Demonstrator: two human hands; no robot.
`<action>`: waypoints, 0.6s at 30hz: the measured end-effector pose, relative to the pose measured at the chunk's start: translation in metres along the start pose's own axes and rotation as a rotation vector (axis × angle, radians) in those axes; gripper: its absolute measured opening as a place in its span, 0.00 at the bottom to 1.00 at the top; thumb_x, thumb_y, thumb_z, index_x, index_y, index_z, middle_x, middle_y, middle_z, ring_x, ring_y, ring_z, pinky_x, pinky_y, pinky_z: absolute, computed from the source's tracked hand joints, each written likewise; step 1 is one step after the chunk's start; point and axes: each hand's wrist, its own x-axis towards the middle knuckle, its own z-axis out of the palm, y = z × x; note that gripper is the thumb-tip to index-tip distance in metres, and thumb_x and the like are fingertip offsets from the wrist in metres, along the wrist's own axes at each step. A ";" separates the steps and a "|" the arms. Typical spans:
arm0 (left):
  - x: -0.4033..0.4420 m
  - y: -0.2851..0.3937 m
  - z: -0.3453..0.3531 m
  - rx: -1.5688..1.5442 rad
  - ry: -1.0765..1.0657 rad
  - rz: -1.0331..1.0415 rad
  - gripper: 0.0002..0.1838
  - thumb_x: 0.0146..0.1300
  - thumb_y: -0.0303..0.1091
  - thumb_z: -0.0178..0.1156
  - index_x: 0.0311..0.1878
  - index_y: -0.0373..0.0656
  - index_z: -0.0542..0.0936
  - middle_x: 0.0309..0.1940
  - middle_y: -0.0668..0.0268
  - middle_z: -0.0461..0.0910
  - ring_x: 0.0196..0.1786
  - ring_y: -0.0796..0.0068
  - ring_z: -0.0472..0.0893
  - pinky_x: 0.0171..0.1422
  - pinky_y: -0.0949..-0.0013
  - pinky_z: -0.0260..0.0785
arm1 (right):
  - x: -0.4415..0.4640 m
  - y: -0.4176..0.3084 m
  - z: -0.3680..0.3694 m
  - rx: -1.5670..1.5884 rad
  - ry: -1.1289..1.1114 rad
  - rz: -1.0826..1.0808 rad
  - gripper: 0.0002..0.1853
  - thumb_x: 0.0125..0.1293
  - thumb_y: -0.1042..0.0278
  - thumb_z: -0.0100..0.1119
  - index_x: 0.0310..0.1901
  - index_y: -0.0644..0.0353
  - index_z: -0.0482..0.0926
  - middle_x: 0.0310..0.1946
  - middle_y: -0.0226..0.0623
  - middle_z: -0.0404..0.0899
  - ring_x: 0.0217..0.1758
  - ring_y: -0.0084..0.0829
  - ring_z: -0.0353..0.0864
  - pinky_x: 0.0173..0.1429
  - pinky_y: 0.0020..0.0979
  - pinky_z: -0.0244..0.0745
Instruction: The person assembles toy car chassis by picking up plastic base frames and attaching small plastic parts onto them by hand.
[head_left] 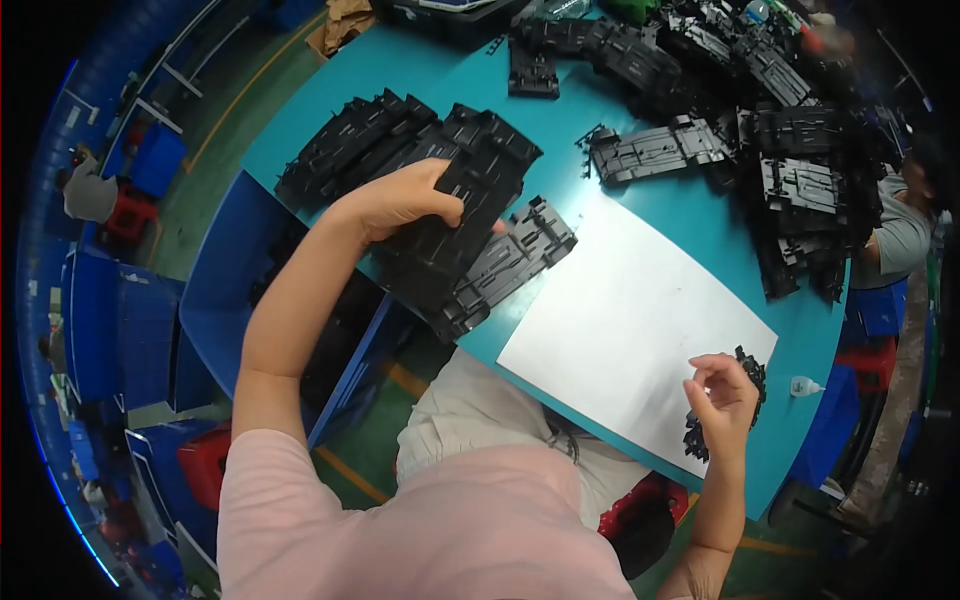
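My left hand (415, 200) grips a black plastic chassis part (490, 165) at the left of the teal table, thumb on top. Beneath and beside it lie more black chassis parts (350, 145), stacked in overlapping rows. Another chassis part (515, 260) rests tilted just right of the held one. My right hand (725, 395) is over the right edge of the white sheet (635, 310), thumb and index finger curled close together; whether something tiny is between them is not visible. Small black pieces (695, 435) lie in a heap under and beside this hand.
A large pile of black chassis parts (800, 185) covers the back right, with a single one (660, 150) nearer the middle. A small white bottle (805, 386) stands at the table's right edge. A blue bin (225, 270) is below the left edge. Another person (900, 235) sits at the far right.
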 end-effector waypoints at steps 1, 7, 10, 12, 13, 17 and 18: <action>0.003 -0.002 -0.006 -0.056 -0.004 -0.064 0.24 0.42 0.21 0.54 0.48 0.29 0.75 0.45 0.50 0.83 0.44 0.69 0.83 0.53 0.72 0.75 | 0.000 0.002 0.000 0.021 0.009 0.014 0.11 0.54 0.86 0.61 0.40 0.68 0.78 0.27 0.26 0.72 0.29 0.16 0.70 0.36 0.19 0.66; 0.025 -0.025 -0.024 0.163 0.081 -0.090 0.23 0.43 0.22 0.65 0.47 0.27 0.76 0.40 0.52 0.82 0.39 0.72 0.82 0.45 0.71 0.75 | 0.000 0.000 -0.003 0.020 0.011 0.056 0.08 0.56 0.85 0.60 0.39 0.68 0.79 0.27 0.26 0.72 0.30 0.15 0.70 0.36 0.18 0.66; 0.012 -0.017 -0.007 0.648 0.331 -0.019 0.32 0.44 0.28 0.70 0.55 0.28 0.75 0.40 0.53 0.82 0.38 0.69 0.83 0.46 0.70 0.74 | -0.002 0.001 -0.009 0.024 0.018 0.096 0.07 0.57 0.85 0.60 0.38 0.68 0.79 0.27 0.26 0.73 0.30 0.15 0.71 0.36 0.18 0.66; 0.000 -0.011 0.002 1.009 0.469 0.134 0.29 0.49 0.35 0.71 0.54 0.32 0.77 0.39 0.50 0.83 0.39 0.64 0.84 0.45 0.67 0.75 | -0.004 0.004 -0.013 0.026 0.022 0.110 0.06 0.57 0.84 0.60 0.38 0.68 0.79 0.27 0.26 0.73 0.30 0.16 0.71 0.36 0.18 0.67; -0.001 -0.002 0.004 1.011 0.469 0.138 0.29 0.49 0.35 0.71 0.54 0.32 0.77 0.39 0.50 0.83 0.39 0.64 0.84 0.45 0.67 0.75 | -0.004 0.004 -0.015 0.032 0.020 0.121 0.06 0.57 0.84 0.60 0.37 0.68 0.79 0.27 0.26 0.73 0.30 0.16 0.71 0.37 0.18 0.67; 0.016 0.059 0.018 0.946 0.406 0.123 0.21 0.51 0.42 0.67 0.37 0.29 0.83 0.26 0.51 0.83 0.31 0.59 0.84 0.42 0.65 0.77 | -0.007 0.008 -0.020 0.037 0.032 0.115 0.05 0.58 0.84 0.59 0.37 0.68 0.80 0.29 0.28 0.74 0.31 0.16 0.72 0.37 0.18 0.67; 0.046 0.057 0.005 1.005 0.438 0.208 0.22 0.52 0.46 0.65 0.36 0.32 0.84 0.25 0.53 0.83 0.31 0.58 0.84 0.40 0.64 0.77 | -0.007 0.008 -0.020 0.037 0.034 0.108 0.05 0.58 0.84 0.59 0.37 0.68 0.80 0.29 0.28 0.74 0.31 0.16 0.72 0.37 0.18 0.67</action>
